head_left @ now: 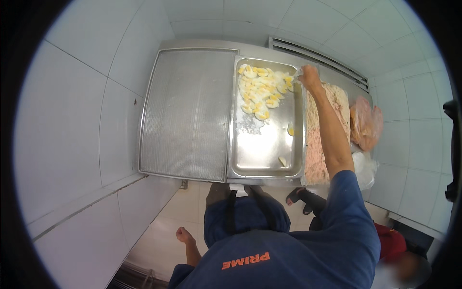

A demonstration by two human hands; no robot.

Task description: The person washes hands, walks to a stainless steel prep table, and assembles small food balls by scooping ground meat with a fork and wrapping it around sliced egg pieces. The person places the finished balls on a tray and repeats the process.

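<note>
My right hand (310, 79) reaches over the far right corner of a steel tray (299, 139), its fingers closed on a bit of clear plastic film (298, 72). Cut boiled eggs (262, 86), white with yellow yolks, lie heaped in the tray's far half. Two loose egg pieces, one a wedge (290, 130), rest nearer on the tray's bare bottom. Down at my side, away from the counter, hangs my left hand (183, 235), curled into a loose fist with nothing seen in it. Under my right forearm, partly hidden, is a slab of pinkish, minced-looking food (315, 154).
A ridged steel surface (185, 115) is left of the tray. An orange-tinted plastic bag (365, 123) and a clear bag (365, 169) lie at the right end. Tiled walls (67, 111) enclose the counter. Another person in a red garment (391, 241) is close at the lower right.
</note>
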